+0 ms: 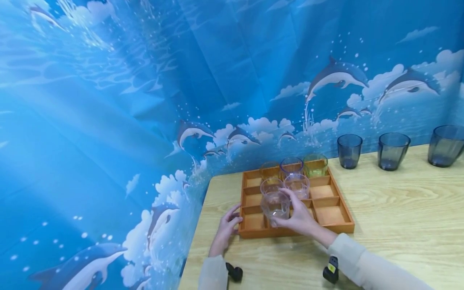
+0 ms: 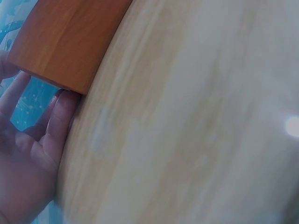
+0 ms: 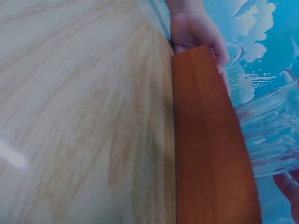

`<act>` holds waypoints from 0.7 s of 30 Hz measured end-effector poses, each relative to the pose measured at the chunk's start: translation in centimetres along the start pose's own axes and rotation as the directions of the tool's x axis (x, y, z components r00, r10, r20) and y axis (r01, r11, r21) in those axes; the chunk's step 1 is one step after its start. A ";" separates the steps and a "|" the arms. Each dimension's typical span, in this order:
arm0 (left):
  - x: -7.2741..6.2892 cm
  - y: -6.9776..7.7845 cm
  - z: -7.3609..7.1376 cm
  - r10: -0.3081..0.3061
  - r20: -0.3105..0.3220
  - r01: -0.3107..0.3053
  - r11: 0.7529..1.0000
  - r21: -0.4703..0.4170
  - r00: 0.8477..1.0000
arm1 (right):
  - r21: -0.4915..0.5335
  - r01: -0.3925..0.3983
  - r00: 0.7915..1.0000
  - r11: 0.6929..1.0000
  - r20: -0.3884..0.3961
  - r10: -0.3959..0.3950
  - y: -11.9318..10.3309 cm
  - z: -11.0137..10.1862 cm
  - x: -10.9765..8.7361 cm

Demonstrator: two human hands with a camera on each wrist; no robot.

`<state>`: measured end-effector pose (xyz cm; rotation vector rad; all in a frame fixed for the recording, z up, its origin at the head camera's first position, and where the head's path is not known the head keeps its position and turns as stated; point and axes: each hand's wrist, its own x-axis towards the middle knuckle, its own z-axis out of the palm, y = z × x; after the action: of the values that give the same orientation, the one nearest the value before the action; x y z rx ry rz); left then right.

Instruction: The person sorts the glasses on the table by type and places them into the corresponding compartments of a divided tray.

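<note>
A wooden divided tray holds several tinted glasses. My right hand grips a clear glass by its side, over the tray's front row near the left. In the right wrist view the ribbed clear glass shows above the tray's front wall. My left hand touches the tray's left side near the front corner. The left wrist view shows the left hand's fingers against that corner. The back row has amber, blue-purple and green glasses; the middle row has pinkish and lilac ones.
Three dark blue-grey glasses stand in a row at the back right: one small, one medium, one large. A blue dolphin-print curtain hangs behind the light wooden table and along its left edge.
</note>
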<state>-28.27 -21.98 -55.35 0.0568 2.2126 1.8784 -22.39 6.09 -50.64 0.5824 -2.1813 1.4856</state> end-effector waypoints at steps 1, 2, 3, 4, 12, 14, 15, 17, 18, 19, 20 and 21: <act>0.0 0.0 0.0 -0.002 0.002 0.002 1.000 -0.004 1.000 | -0.001 0.004 1.000 1.000 -0.007 -0.004 -0.1 -0.2 0.0; 0.0 0.0 0.0 -0.003 0.004 0.003 1.000 -0.007 1.000 | -0.003 0.006 1.000 1.000 -0.015 -0.006 -0.2 -0.4 -0.1; 0.0 0.1 0.0 -0.004 0.006 0.004 1.000 -0.013 1.000 | -0.003 0.013 1.000 1.000 -0.022 -0.013 -0.3 -0.7 -0.1; 0.0 0.0 0.0 -0.005 0.008 0.005 1.000 -0.015 1.000 | -0.004 0.022 0.999 1.000 -0.031 -0.022 -0.5 -0.9 -0.2; -0.1 0.1 0.0 0.008 0.001 -0.008 1.000 0.002 1.000 | 0.027 0.159 0.983 0.987 -0.093 -0.156 -3.7 -3.3 0.2; -0.1 0.0 0.0 0.008 -0.004 -0.008 1.000 0.006 1.000 | 0.007 0.156 0.983 0.988 -0.102 -0.155 -2.9 -4.0 0.1; -0.1 0.0 0.0 0.009 -0.006 -0.009 1.000 0.007 1.000 | -0.016 0.163 0.980 0.986 -0.110 -0.164 -3.0 -4.5 0.1; -0.1 0.0 0.0 0.006 -0.009 -0.006 1.000 0.008 1.000 | -0.061 0.166 0.977 0.984 -0.126 -0.172 -3.0 -5.3 0.0; -0.1 0.0 0.0 0.002 -0.010 -0.002 1.000 0.007 1.000 | -0.085 0.168 0.974 0.982 -0.137 -0.178 -3.0 -5.7 0.0; -0.1 -0.1 0.0 -0.001 -0.010 0.001 1.000 0.008 1.000 | -0.106 0.164 0.973 0.981 -0.148 -0.178 -3.3 -6.2 0.0; 0.0 -0.1 0.0 -0.005 -0.010 0.005 1.000 0.009 1.000 | -0.127 0.157 0.971 0.979 -0.160 -0.176 -3.8 -6.6 0.0; 0.0 -0.1 0.0 -0.005 -0.010 0.005 1.000 0.010 1.000 | -0.142 0.161 0.967 0.977 -0.175 -0.185 -4.2 -7.1 0.0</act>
<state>-28.29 -22.00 -55.41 0.0436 2.2268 1.8696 -19.15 11.31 -45.12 0.5509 -2.0068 1.2474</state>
